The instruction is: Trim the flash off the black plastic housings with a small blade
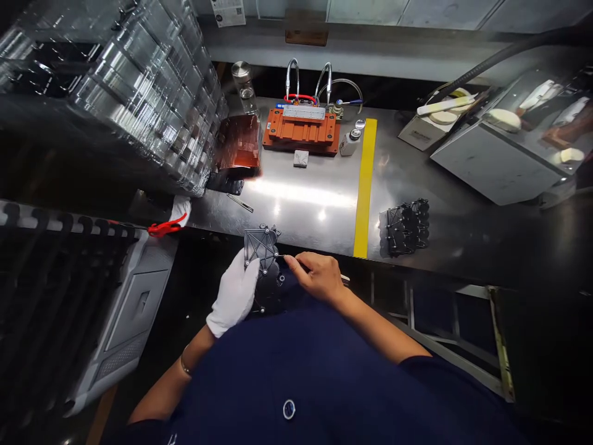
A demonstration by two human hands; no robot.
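Support for the ribbed dark part (259, 245) comes from the gloved left hand (233, 293), with the thumb across its face and the fingers gripping from the side and beneath. The bare right hand (322, 275) pinches a slim tool (280, 255) between thumb and forefinger; its tip meets the part's edge beside a round boss. For good control, the left grip should be firm yet clear of the tip, and the right hand should apply light, short strokes along the edge. Excess pressure could cause the tip to slip toward the glove or mark the surface.

The part is held in front of the torso, just off the near edge of the metal bench (319, 216). It appears rigid and matte, with straight crossing ribs, pale-centred round bosses and lobed contours on one side. Whether the darker area below belongs to the same piece cannot be determined.
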